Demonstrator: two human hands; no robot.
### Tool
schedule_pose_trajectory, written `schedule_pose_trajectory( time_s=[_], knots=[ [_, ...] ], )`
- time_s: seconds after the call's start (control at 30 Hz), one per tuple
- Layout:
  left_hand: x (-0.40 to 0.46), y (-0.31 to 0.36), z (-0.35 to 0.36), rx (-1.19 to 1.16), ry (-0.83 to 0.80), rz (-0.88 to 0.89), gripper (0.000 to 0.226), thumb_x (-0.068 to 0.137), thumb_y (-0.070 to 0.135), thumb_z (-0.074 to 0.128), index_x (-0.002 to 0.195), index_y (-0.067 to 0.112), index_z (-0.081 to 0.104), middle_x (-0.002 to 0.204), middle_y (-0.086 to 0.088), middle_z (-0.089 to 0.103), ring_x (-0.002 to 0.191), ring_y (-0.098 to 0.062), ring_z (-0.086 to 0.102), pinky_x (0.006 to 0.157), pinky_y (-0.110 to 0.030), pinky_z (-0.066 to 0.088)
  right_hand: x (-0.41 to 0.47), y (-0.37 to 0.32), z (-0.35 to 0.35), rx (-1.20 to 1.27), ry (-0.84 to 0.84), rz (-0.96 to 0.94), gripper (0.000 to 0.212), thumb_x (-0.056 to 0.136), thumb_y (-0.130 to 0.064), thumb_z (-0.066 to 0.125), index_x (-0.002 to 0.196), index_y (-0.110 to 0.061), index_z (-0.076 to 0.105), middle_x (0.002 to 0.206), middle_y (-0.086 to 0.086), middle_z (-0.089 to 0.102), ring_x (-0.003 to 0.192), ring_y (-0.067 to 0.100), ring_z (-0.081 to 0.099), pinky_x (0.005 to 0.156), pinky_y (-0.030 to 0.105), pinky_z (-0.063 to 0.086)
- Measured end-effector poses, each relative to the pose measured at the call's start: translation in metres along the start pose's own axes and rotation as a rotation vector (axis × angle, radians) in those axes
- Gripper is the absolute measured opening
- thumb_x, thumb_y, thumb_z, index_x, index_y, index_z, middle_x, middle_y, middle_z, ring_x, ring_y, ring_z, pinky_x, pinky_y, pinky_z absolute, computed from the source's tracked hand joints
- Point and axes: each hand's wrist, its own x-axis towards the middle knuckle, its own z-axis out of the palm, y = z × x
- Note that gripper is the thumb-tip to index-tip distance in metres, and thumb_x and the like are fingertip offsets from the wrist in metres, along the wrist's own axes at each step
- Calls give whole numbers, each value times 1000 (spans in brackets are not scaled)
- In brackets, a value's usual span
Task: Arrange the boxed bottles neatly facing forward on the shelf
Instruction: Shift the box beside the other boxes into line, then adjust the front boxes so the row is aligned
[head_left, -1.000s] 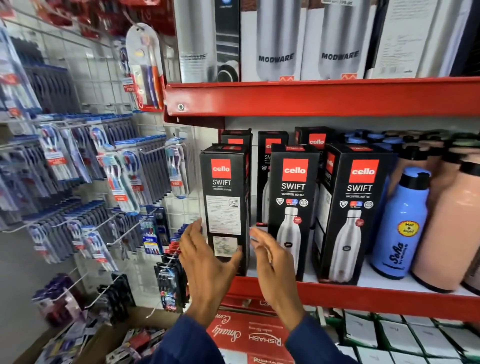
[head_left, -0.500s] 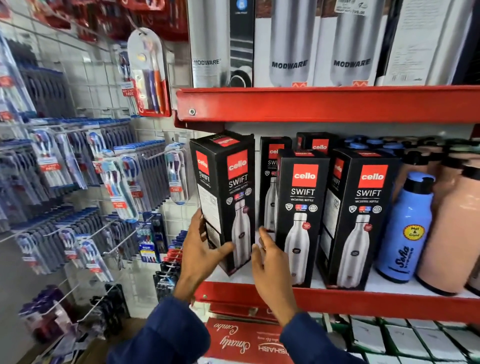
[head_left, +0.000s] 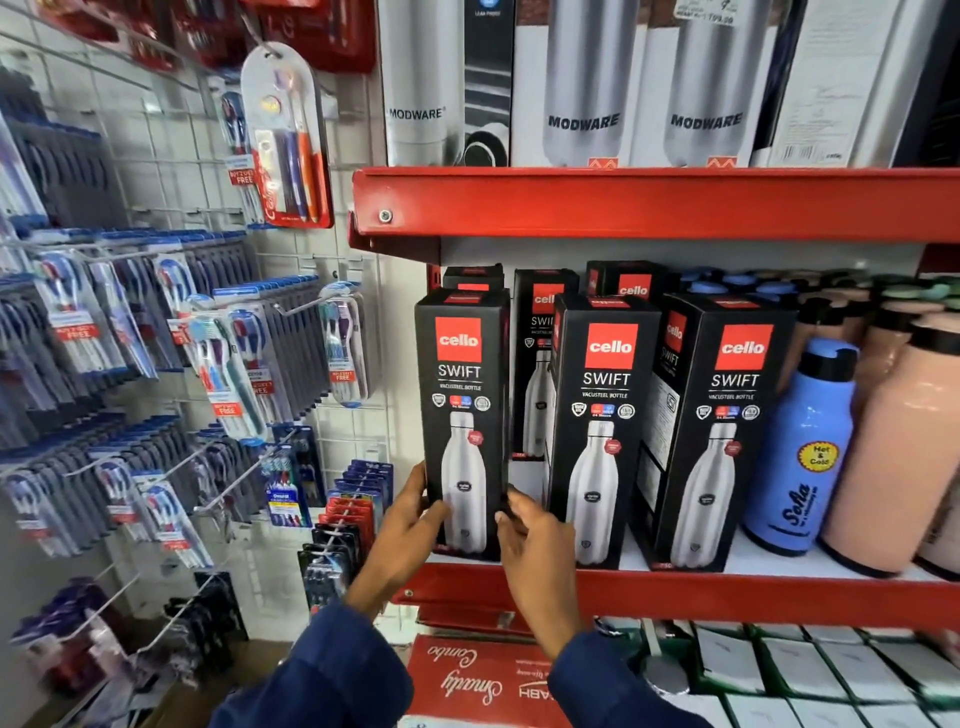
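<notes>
**Three black boxes in the front row, the leftmost in both hands**

Head view: the left hand (head_left: 410, 525) and right hand (head_left: 530, 535) clasp the lower sides of the leftmost boxed bottle (head_left: 464, 415), fingers wrapped narrowly round its edges, thumbs on the front. It stands upright at the left end of the red shelf (head_left: 675, 592), label forward. To finish the step well, I would judge: settle its base flat, square its front with the middle box (head_left: 602, 426) just beside it, and close the gap between them evenly without nudging that neighbour. The box is tall, narrow and black, bearing a red "cello" square, the word SWIFT and a steel bottle picture. The right box (head_left: 727, 431) sits slightly turned, showing its side panel.
</notes>
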Motion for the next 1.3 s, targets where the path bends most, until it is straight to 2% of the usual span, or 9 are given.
schedule_pose_trajectory(
  time_s=[0.1,0.3,0.43,0.53,0.77,0.93,1.1,1.23,1.3],
  knots=[
    [-7,-11,6,121,59,37,49,93,1,56,138,20,49,122,12,68,108,0,65,93,-24,54,-3,5,-1,-50,-3,11,28,93,-17,59,120,-16,64,86,5,76,77,13,72,74,37,61],
    [-28,-13,19,348,293,62,17,88,22,70,105,17,67,77,25,65,79,19,62,66,2,43,-16,8,-1,-129,-61,19,13,94,-21,56,98,-15,66,74,6,72,67,11,69,67,38,59],
    [-27,-11,20,376,321,68,22,89,22,71,110,16,70,86,18,70,74,22,59,69,1,44,-11,7,0,-161,-61,10,15,94,-19,55,102,-14,66,76,7,73,67,13,68,67,37,59],
    [-30,-9,18,406,346,77,21,90,21,70,110,14,70,91,6,76,78,6,64,70,-8,48,-12,5,0,-166,-74,7,22,93,-17,55,112,-12,66,82,10,75,71,15,70,71,36,59],
    [-41,-7,17,420,354,38,22,91,21,67,111,13,69,90,3,76,77,-7,70,62,4,41,-20,4,-5,-163,-120,-2,29,94,-17,54,122,-14,62,91,8,76,77,14,70,75,32,60],
    [-47,-10,17,438,367,28,28,90,22,67,117,13,67,91,12,72,68,17,62,62,5,40,-25,5,-7,-145,-136,-21,26,93,-14,56,117,-14,65,94,6,76,79,10,69,72,18,55],
    [-50,-10,16,466,368,13,33,92,26,64,122,11,65,97,1,78,72,-8,71,66,-15,54,-26,5,-9,-127,-163,-10,35,94,-18,56,129,-14,59,113,5,73,94,10,69,79,10,46],
    [-54,-6,18,484,401,-40,42,91,27,66,129,8,62,113,-8,76,67,7,66,71,-8,47,-26,7,-15,-96,-182,3,39,94,-20,57,132,-14,56,117,3,71,99,11,68,75,-2,41],
    [-57,-1,20,426,484,-3,47,89,24,68,133,10,58,124,-9,70,79,10,65,88,-12,48,-27,7,-23,-48,-171,-6,37,92,-18,60,129,-17,59,116,-3,71,102,5,67,83,4,47]
  ],
)
